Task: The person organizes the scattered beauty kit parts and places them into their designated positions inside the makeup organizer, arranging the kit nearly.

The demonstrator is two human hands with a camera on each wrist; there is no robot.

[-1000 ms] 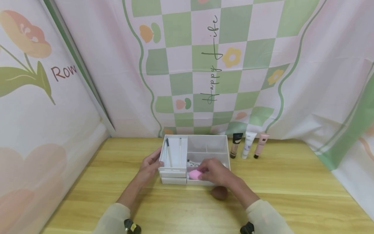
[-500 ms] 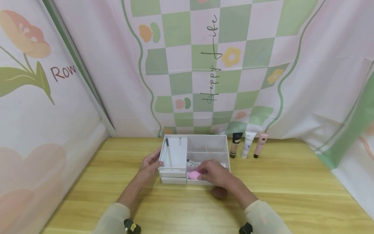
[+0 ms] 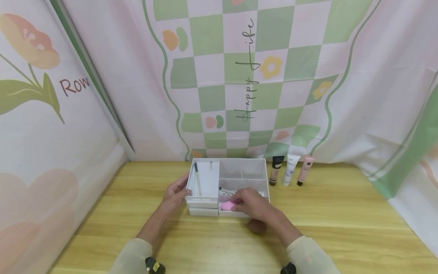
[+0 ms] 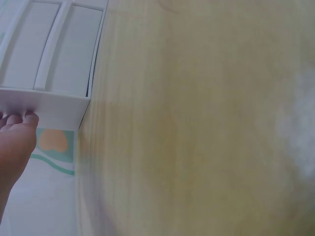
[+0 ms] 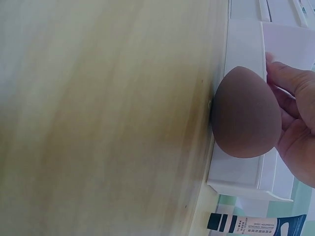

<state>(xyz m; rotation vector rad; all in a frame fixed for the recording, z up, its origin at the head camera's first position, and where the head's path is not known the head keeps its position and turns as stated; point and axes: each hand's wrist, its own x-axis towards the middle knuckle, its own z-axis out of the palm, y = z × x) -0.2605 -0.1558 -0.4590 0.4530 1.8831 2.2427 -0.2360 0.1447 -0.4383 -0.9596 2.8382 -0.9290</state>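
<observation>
A white makeup organizer (image 3: 201,198) stands on the wooden table. My left hand (image 3: 173,198) holds its left side, with the thumb at the rim; in the left wrist view, the fingertips (image 4: 30,118) press the outer wall. My right hand (image 3: 251,203) pinches a pink makeup sponge (image 3: 227,206) down in the front right compartment. That sponge is mostly hidden by the hand in the right wrist view. A brown egg-shaped makeup sponge (image 5: 246,113) lies on the table just in front of the organizer, partly under my right wrist in the head view.
Two thin brushes (image 3: 197,179) lie in the organizer's left top tray, above small drawers. A dotted item (image 3: 226,192) sits in the middle right compartment. To the right stand a black-capped foundation tube (image 3: 276,171), a white tube (image 3: 291,170) and a pink tube (image 3: 305,171).
My right hand has shifted slightly down and inward with the pink sponge, which sits a little lower in the compartment. The left hand keeps its hold on the organizer.
</observation>
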